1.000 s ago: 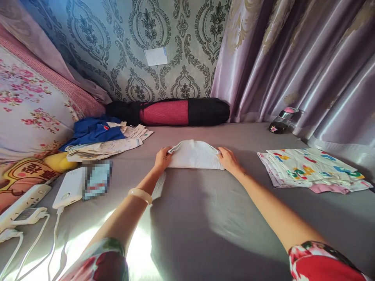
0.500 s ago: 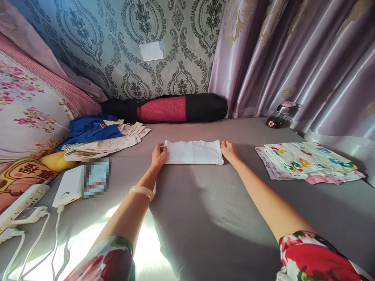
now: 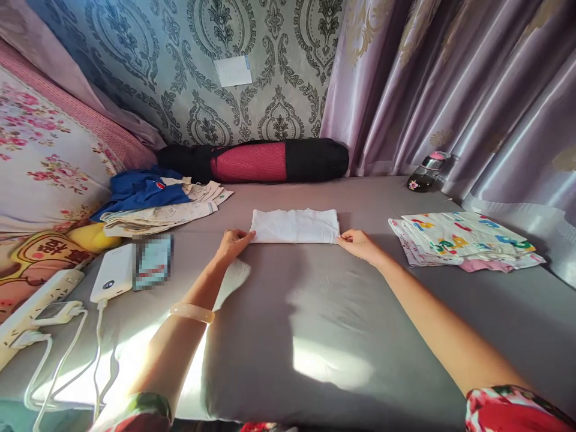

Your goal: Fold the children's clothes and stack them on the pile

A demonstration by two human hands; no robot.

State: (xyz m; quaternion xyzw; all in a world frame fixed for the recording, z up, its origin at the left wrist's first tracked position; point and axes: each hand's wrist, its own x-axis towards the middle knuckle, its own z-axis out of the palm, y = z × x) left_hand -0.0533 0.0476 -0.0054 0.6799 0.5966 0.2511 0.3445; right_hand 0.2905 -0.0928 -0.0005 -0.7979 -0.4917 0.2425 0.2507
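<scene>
A white cloth (image 3: 294, 226), folded into a flat rectangle, lies on the grey bed sheet (image 3: 270, 288) in front of me. My left hand (image 3: 236, 241) pinches its near left corner between thumb and fingers. At the near right corner, my right hand (image 3: 359, 245) grips the cloth in the same way. To the right lies a stack of folded patterned cloths (image 3: 468, 237), apart from my right hand. Left of my left hand is a pile of folded light clothes (image 3: 157, 219) with a blue garment (image 3: 144, 192) on top.
A black and red rolled bag (image 3: 252, 162) lies along the wall. A dark bottle with a pink lid (image 3: 427, 172) stands by the curtain (image 3: 387, 90). On the left are a white power bank (image 3: 112, 273), a power strip (image 3: 40, 312) and white cables (image 3: 63, 360).
My hands have shifted from the cloth's side edges to its near corners, with the wrists farther apart. The cloth stays folded in nearly the same place. The view has tilted slightly.
</scene>
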